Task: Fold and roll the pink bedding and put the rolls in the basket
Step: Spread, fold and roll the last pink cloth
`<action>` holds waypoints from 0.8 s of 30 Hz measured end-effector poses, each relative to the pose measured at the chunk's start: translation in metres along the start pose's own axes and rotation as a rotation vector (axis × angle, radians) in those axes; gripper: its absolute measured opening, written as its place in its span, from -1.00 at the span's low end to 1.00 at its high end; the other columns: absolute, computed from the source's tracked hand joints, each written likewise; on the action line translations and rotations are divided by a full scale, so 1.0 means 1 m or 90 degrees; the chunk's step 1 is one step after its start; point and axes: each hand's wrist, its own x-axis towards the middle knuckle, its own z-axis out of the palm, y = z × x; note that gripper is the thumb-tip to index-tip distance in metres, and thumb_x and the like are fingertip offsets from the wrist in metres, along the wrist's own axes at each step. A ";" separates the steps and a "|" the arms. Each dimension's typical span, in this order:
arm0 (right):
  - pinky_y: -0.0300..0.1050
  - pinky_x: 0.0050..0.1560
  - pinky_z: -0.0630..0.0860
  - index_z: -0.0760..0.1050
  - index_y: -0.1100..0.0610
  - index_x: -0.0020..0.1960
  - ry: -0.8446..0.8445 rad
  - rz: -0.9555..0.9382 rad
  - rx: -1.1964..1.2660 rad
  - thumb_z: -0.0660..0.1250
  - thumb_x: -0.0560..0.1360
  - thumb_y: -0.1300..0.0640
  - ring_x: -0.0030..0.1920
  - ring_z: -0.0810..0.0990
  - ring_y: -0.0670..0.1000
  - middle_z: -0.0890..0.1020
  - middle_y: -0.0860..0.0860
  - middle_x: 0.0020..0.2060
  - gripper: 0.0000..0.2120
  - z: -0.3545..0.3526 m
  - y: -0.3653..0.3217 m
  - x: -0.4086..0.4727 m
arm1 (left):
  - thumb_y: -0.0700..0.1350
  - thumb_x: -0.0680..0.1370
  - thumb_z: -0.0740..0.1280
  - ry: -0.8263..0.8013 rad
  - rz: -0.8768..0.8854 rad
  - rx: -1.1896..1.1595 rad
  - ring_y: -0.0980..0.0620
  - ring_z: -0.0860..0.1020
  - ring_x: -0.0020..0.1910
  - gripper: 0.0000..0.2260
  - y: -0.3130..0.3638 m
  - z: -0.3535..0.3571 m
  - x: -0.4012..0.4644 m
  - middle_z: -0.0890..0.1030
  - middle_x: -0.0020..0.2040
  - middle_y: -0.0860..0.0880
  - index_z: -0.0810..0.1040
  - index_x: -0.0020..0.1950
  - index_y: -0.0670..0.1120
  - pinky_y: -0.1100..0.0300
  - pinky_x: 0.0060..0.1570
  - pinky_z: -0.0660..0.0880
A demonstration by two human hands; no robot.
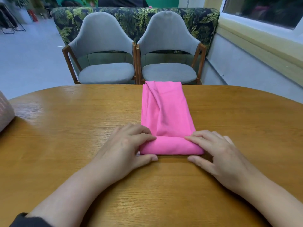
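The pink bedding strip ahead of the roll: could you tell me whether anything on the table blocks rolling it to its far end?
Nothing visible does. The left hand and right hand grip the roll, and the flat pink bedding runs to the table edge unobstructed.

The long pink cloth bedding (165, 115) looks soft and matt; the brown wooden worktop (73, 122) shows grain under a glossy finish.

Two grey upholstered chairs (106, 51) (168, 51) stand side by side beyond the far edge of the wooden table (65, 128), backed by a leaf-patterned sofa (136, 18).
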 end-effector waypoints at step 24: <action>-0.12 0.05 0.45 0.61 -0.07 -0.01 0.144 0.031 0.145 0.28 0.59 0.01 0.00 0.54 -0.09 0.56 -0.20 -0.06 -0.87 0.000 -0.009 0.017 | 0.02 0.53 0.40 0.102 -0.276 -0.228 0.15 0.53 -0.30 -0.96 0.013 0.006 0.014 0.58 -0.22 0.15 0.56 -0.09 0.10 0.23 -0.30 0.43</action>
